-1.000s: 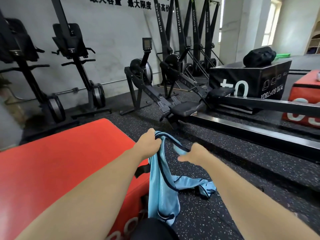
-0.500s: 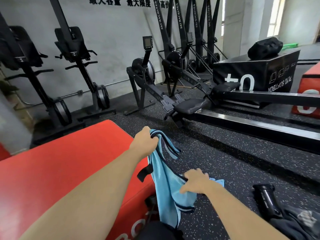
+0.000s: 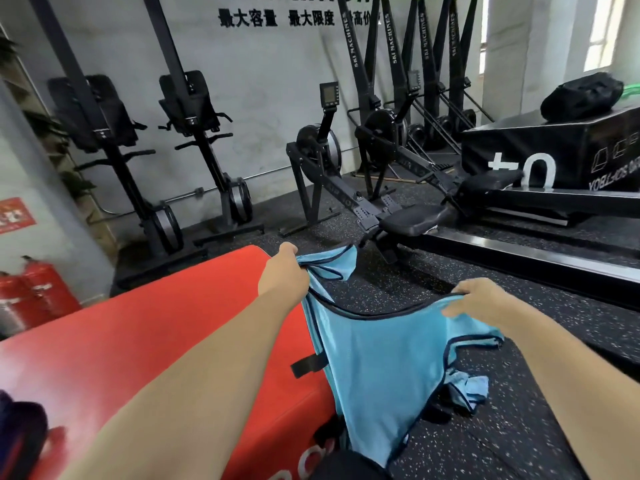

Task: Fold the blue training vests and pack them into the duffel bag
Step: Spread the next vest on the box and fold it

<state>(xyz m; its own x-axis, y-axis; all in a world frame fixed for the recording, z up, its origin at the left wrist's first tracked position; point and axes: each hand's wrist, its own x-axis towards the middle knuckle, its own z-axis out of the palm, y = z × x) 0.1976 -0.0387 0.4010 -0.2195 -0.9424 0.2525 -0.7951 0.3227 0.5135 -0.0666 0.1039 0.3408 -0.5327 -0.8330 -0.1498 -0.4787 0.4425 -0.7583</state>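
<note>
A light blue vest (image 3: 377, 358) with dark navy trim hangs stretched between both hands in the lower centre of the frame. The left hand (image 3: 289, 263) bunches one shoulder strap in a closed fist, and a loose flap sticks out to the right of it. The right hand (image 3: 485, 299) curls its fingers over the top hem, right of centre. Between them the trimmed edge sags in a shallow curve, and the body of the vest drapes down against the right side of a red padded box (image 3: 138, 341) that fills the lower left. A second crumpled piece of blue cloth (image 3: 465, 389) lies on the speckled black floor (image 3: 519, 427), just right of the hanging vest. Beyond, a rowing machine (image 3: 408, 223) crosses the middle. A black bag (image 3: 581, 98) sits on a black box (image 3: 554, 147) at the upper right. Red fire extinguishers (image 3: 34, 292) stand at the left edge.
</note>
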